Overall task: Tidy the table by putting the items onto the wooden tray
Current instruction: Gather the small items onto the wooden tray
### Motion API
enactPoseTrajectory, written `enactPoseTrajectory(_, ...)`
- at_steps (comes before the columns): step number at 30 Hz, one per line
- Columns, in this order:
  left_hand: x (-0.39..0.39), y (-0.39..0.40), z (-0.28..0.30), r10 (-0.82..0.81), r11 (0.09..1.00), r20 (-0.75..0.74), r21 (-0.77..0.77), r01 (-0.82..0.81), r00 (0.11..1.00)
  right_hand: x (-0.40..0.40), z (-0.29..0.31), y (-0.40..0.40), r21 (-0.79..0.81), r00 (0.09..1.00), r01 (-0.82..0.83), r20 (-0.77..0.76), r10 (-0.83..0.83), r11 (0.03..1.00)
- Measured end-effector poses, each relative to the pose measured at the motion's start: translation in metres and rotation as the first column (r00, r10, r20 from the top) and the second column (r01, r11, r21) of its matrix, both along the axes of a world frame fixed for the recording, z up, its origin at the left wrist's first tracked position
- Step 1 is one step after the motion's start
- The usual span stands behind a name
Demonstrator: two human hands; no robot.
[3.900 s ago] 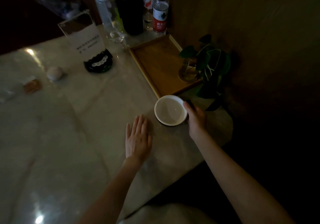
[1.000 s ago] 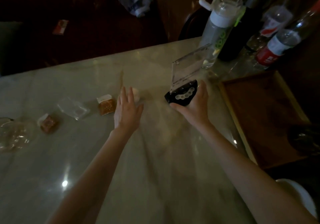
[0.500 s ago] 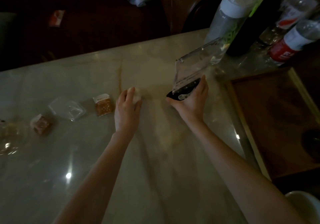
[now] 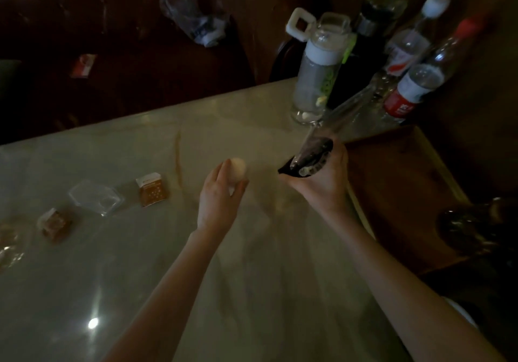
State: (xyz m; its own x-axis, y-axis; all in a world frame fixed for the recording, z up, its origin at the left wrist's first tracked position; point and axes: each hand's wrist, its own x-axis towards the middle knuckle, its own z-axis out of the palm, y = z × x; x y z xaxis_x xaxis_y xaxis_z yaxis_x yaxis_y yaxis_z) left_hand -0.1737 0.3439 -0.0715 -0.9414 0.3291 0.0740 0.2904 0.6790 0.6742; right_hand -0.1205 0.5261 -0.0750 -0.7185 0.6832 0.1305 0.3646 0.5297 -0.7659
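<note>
The right hand (image 4: 322, 182) grips the sign holder (image 4: 311, 157) by its black base just left of the wooden tray (image 4: 398, 182), clear panel tilting up-right; writing unreadable. The left hand (image 4: 217, 196) cups a pale ball (image 4: 236, 169).

1. The wooden tray (image 4: 398, 190) at the table's (image 4: 140, 277) right edge has a bare middle.
2. Bottles (image 4: 406, 92) crowd the far right corner.
3. A glass vase (image 4: 471, 230) stands on the tray's near end.
</note>
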Motion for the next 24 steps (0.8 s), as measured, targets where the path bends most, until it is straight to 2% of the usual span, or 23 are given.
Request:
enactPoseTrajectory(6,0.018,0.057,0.009,-0.172,0.983,-0.069,0.053,0.176,0.983,0.034,0.028,0.05,0.01,0.996,0.093,0.016,-0.093,0.996)
enactPoseTrajectory(14,0.031,0.142,0.006,-0.35,0.931,-0.145,0.059,0.361,0.925,0.058,0.026,0.117,-0.236,0.982,0.174,-0.026,-0.185,0.956)
enactPoseTrajectory(19,0.03,0.184,-0.004,-0.384,0.919,-0.139,0.042,0.393,0.913,0.058,0.013,0.149,-0.167,0.971,0.233,-0.02,-0.239,0.958)
enactPoseTrajectory(24,0.026,0.207,-0.029,-0.432,0.902,-0.184,-0.095,0.421,0.883,0.049,-0.005,0.17,-0.132,0.955,0.287,-0.034,-0.293,0.949)
